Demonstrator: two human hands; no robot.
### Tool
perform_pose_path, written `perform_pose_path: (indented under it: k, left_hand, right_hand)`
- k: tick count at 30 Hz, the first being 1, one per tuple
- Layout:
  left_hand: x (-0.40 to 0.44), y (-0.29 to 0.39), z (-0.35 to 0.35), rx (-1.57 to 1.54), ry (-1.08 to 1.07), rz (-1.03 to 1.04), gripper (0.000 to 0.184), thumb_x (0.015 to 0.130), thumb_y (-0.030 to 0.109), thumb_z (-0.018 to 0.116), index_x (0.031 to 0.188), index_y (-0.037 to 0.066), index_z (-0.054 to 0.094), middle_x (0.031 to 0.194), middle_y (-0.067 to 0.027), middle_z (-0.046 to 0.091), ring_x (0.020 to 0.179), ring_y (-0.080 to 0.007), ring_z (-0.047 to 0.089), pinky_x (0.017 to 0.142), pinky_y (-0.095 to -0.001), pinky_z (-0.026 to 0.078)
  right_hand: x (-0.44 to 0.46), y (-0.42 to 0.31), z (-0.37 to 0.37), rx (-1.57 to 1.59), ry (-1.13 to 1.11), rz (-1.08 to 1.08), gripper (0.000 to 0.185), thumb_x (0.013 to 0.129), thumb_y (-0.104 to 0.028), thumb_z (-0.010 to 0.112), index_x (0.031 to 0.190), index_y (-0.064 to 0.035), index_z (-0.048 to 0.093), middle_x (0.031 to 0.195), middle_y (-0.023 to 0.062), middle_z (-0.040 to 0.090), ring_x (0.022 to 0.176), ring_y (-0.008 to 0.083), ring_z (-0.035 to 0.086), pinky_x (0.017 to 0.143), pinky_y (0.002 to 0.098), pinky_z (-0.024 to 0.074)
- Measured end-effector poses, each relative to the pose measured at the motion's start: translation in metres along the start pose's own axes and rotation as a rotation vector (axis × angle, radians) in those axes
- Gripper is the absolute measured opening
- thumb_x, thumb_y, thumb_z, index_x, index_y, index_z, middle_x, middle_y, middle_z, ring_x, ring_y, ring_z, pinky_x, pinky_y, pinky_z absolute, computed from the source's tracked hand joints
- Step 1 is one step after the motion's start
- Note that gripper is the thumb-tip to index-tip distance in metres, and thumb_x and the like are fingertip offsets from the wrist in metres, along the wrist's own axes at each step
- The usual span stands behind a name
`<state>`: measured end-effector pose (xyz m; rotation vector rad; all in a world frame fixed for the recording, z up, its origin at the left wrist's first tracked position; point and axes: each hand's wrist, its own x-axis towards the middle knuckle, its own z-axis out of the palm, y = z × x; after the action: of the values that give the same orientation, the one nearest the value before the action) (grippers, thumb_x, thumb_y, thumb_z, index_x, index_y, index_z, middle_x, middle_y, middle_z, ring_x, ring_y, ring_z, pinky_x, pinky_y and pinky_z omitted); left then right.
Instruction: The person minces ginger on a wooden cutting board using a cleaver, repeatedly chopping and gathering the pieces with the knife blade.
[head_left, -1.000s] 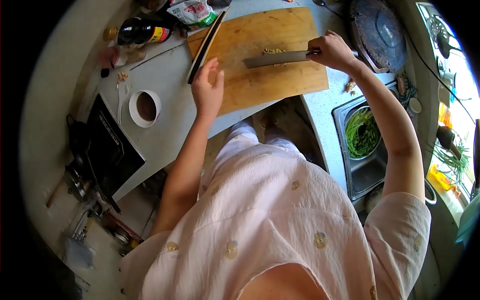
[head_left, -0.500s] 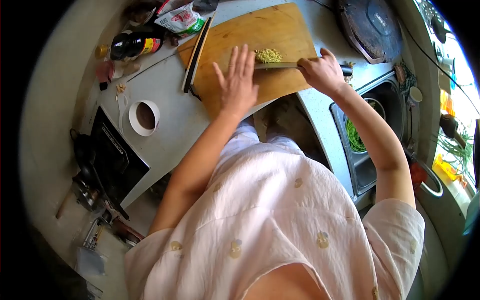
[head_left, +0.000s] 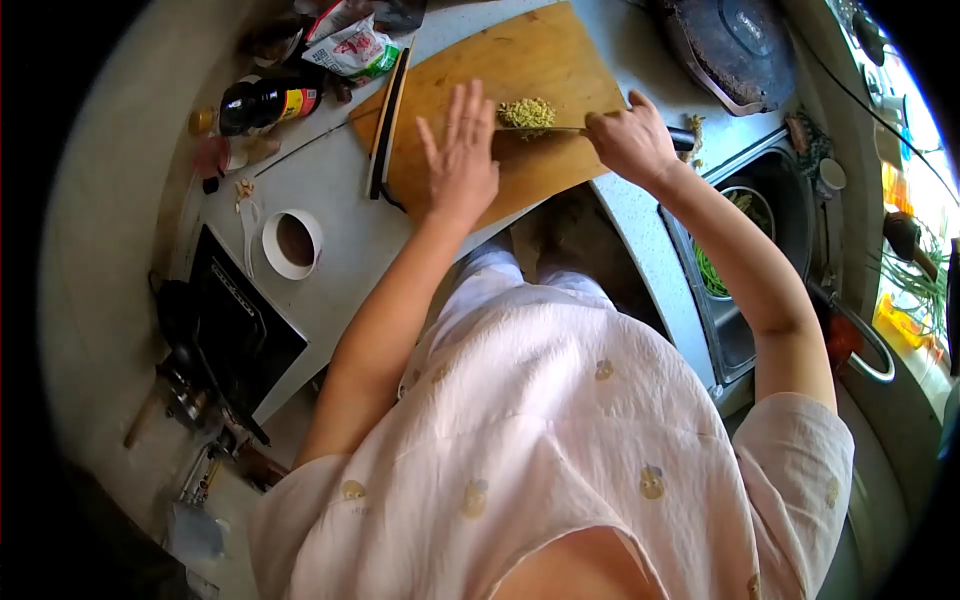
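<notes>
Gripping knife point(head_left: 560, 130) beside chopped pile point(head_left: 527, 112)

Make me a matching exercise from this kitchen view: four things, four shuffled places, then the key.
1. black-handled steel knife
2. chopped yellow-green heap
3. round white bowl
4. long green stems

A. beside the slim white spoon
B. inside the metal sink
C. in the bare right hand
D. on the brown wooden board

Pairs: 1-C, 2-D, 3-A, 4-B

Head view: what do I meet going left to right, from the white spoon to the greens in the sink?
White spoon, bowl, left hand, chopped heap, right hand, greens.
</notes>
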<state>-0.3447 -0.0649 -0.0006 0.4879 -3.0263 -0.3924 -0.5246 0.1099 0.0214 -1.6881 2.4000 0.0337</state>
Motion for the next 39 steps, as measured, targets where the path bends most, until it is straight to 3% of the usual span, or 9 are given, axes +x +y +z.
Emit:
perform_pose_path:
  k: [7, 9, 11, 16, 20, 24, 27, 35, 39]
  left_hand:
    - [0.004, 0.013, -0.016, -0.015, -0.052, -0.070, 0.089, 0.073, 0.022, 0.081, 0.147, 0.012, 0.032, 0.164, -0.0050, 0.011, 0.152, -0.0259, 0.007, 0.113, -0.0691, 0.004]
    - [-0.001, -0.001, -0.016, -0.020, -0.062, -0.105, 0.092, 0.072, 0.021, 0.081, 0.149, 0.014, 0.030, 0.164, -0.0050, 0.011, 0.152, -0.0258, 0.007, 0.113, -0.0696, 0.002]
    - [-0.003, -0.009, -0.013, -0.050, -0.056, -0.111, 0.095, 0.072, 0.020, 0.082, 0.150, 0.016, 0.027, 0.164, -0.0052, 0.011, 0.152, -0.0258, 0.007, 0.112, -0.0701, 0.000]
    - [0.000, 0.005, -0.001, 0.008, -0.021, 0.018, 0.094, 0.074, 0.014, 0.079, 0.150, 0.017, 0.026, 0.163, -0.0012, 0.013, 0.151, -0.0241, 0.010, 0.113, -0.0699, 0.001]
    - [0.000, -0.004, 0.008, 0.021, -0.001, 0.003, 0.098, 0.071, 0.012, 0.081, 0.151, 0.019, 0.025, 0.163, -0.0010, 0.014, 0.151, -0.0242, 0.011, 0.114, -0.0684, 0.004]
    - [0.005, -0.016, -0.007, -0.117, 0.004, -0.058, 0.097, 0.072, 0.014, 0.081, 0.150, 0.020, 0.024, 0.163, -0.0002, 0.014, 0.151, -0.0251, 0.010, 0.114, -0.0691, 0.005]
    - [0.000, -0.008, -0.005, 0.009, -0.090, -0.011, 0.097, 0.072, 0.013, 0.081, 0.149, 0.020, 0.025, 0.163, 0.0002, 0.014, 0.151, -0.0246, 0.011, 0.114, -0.0687, 0.006]
    - [-0.005, -0.019, -0.005, -0.069, -0.006, -0.052, 0.098, 0.070, 0.013, 0.082, 0.150, 0.019, 0.024, 0.163, -0.0012, 0.016, 0.151, -0.0247, 0.013, 0.114, -0.0678, 0.005]
    - [-0.002, 0.010, -0.011, -0.044, -0.020, 0.029, 0.099, 0.071, 0.014, 0.082, 0.151, 0.018, 0.024, 0.163, -0.0013, 0.016, 0.151, -0.0248, 0.013, 0.116, -0.0666, 0.004]
  right_hand:
    - [-0.008, -0.005, 0.004, 0.107, 0.093, 0.038, 0.007, 0.083, -0.017, 0.059, 0.079, -0.0127, 0.064, 0.069, 0.0093, 0.068, 0.065, 0.0248, 0.064, 0.081, 0.0387, 0.0446]
    - [-0.004, -0.025, -0.017, 0.049, 0.007, 0.075, 0.015, 0.089, -0.023, 0.060, 0.078, -0.0129, 0.064, 0.065, 0.0085, 0.065, 0.061, 0.0277, 0.061, 0.074, 0.0381, 0.0425]
    - [-0.005, -0.043, -0.032, 0.001, -0.067, 0.105, 0.011, 0.086, -0.018, 0.060, 0.078, -0.0120, 0.065, 0.065, 0.0088, 0.066, 0.066, 0.0267, 0.064, 0.077, 0.0371, 0.0443]
    - [-0.033, -0.035, 0.027, 0.116, 0.066, 0.206, 0.010, 0.085, -0.017, 0.059, 0.080, -0.0101, 0.064, 0.064, 0.0103, 0.065, 0.062, 0.0289, 0.063, 0.077, 0.0383, 0.0447]
    - [-0.025, -0.034, 0.016, 0.096, -0.052, 0.190, 0.010, 0.087, -0.018, 0.058, 0.083, -0.0103, 0.063, 0.063, 0.0111, 0.064, 0.060, 0.0296, 0.062, 0.077, 0.0382, 0.0445]
    - [-0.015, -0.055, -0.020, 0.018, -0.051, 0.137, 0.002, 0.076, -0.011, 0.059, 0.077, -0.0103, 0.060, 0.061, 0.0115, 0.063, 0.060, 0.0273, 0.064, 0.077, 0.0369, 0.0424]
    - [-0.026, -0.047, 0.021, 0.116, 0.008, 0.221, 0.003, 0.075, -0.010, 0.060, 0.078, -0.0102, 0.060, 0.061, 0.0115, 0.063, 0.059, 0.0275, 0.063, 0.077, 0.0372, 0.0426]
    - [-0.007, -0.045, -0.018, -0.003, -0.061, 0.116, 0.004, 0.077, -0.010, 0.060, 0.080, -0.0117, 0.062, 0.063, 0.0091, 0.065, 0.062, 0.0271, 0.063, 0.083, 0.0355, 0.0404]
    - [-0.014, -0.012, 0.022, 0.104, 0.067, 0.107, 0.010, 0.087, -0.020, 0.058, 0.082, -0.0128, 0.064, 0.066, 0.0089, 0.067, 0.063, 0.0249, 0.064, 0.082, 0.0368, 0.0442]
